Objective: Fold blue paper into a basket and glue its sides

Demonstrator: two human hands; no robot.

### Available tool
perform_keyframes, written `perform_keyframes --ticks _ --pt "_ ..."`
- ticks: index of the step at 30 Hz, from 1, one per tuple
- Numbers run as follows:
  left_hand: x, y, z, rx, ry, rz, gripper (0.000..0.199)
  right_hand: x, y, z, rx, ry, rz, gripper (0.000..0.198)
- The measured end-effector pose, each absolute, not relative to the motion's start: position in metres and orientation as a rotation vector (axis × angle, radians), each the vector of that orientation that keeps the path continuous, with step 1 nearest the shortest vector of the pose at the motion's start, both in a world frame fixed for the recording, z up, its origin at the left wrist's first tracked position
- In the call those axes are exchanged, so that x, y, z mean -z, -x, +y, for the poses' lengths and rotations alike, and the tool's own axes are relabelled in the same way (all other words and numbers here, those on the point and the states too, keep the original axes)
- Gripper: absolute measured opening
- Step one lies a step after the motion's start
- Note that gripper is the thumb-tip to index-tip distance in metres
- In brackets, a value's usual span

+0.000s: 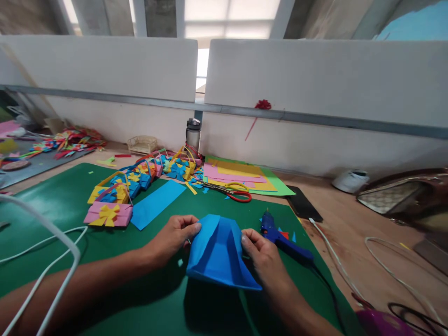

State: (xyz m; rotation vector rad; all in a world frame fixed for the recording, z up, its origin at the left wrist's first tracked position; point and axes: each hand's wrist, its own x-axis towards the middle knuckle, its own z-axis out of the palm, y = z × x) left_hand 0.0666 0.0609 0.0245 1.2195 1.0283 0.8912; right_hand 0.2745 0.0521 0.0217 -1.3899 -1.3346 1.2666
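A folded piece of blue paper (224,252) is held up above the green mat, its side flaps bent inward and its wide edge toward me. My left hand (180,233) pinches its left side between thumb and fingers. On the opposite side, my right hand (261,252) grips the paper's right edge, the fingertips partly hidden behind it. Just right of that hand lies a blue glue gun (285,240) with its cord running toward me. A flat blue paper strip (157,203) rests on the mat beyond my left hand.
Small paper baskets with bows (108,213) line the mat's back left. Scissors (238,191) lie by stacked coloured sheets (241,175). A bottle (193,133) stands near the wall. A black phone (304,204) is at right, cabled. White cables (66,238) cross the left foreground.
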Motion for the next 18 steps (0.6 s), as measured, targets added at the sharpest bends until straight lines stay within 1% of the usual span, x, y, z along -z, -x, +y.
perform_keyframes --ticks 6,12,18 --pt "-0.019 -0.057 0.068 -0.849 -1.194 1.059 0.03 -0.017 -0.27 0.052 -1.457 1.398 -1.223 0.028" --pt "-0.014 -0.053 0.072 -0.788 -1.217 1.098 0.019 -0.019 -0.27 0.053 -1.438 1.496 -1.297 0.026" --pt "-0.004 -0.054 0.074 -0.717 -1.285 1.11 0.026 -0.02 -0.27 0.042 -1.479 1.485 -1.22 0.018"
